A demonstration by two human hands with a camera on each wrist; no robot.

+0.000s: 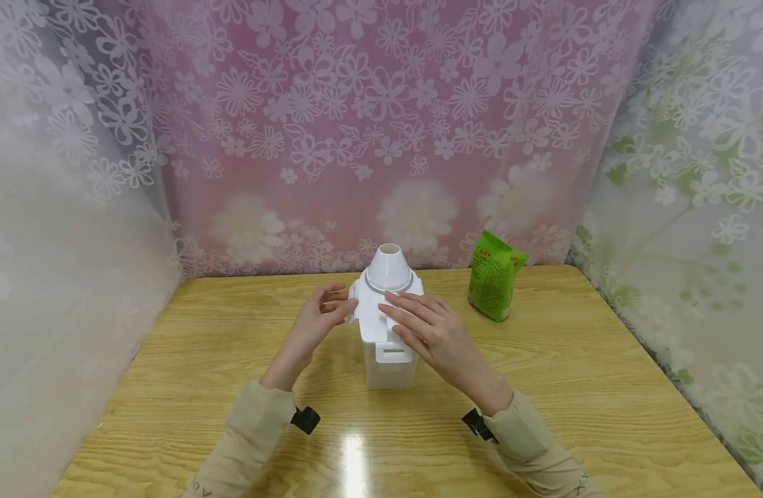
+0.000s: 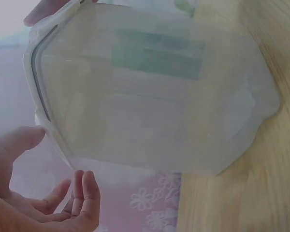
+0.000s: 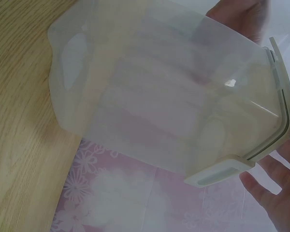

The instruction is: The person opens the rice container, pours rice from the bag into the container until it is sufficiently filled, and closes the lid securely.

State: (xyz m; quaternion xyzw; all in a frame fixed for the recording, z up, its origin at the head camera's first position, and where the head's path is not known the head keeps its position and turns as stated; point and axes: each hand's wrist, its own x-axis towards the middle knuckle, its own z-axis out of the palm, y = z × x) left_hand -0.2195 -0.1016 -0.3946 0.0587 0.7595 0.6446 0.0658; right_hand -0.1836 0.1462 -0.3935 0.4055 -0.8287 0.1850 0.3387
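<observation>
A translucent plastic storage container (image 1: 390, 375) stands upright on the table, its white lid (image 1: 371, 325) on top. A white cone-shaped cup (image 1: 389, 271) sits on the lid's far part. At the container's left side, my left hand (image 1: 313, 324) has its thumb and loosely bent fingers at a white side clip (image 1: 353, 304), which angles outward. My right hand (image 1: 440, 337) lies over the lid's right part with its fingers extended. In the right wrist view, another clip (image 3: 220, 171) sticks out from the container's rim. Through the walls, no contents show.
A green printed bag (image 1: 496, 277) stands at the back right of the wooden table (image 1: 232, 332). Floral curtains (image 1: 381, 124) hang behind the table and along both sides. Each wrist wears a black strap.
</observation>
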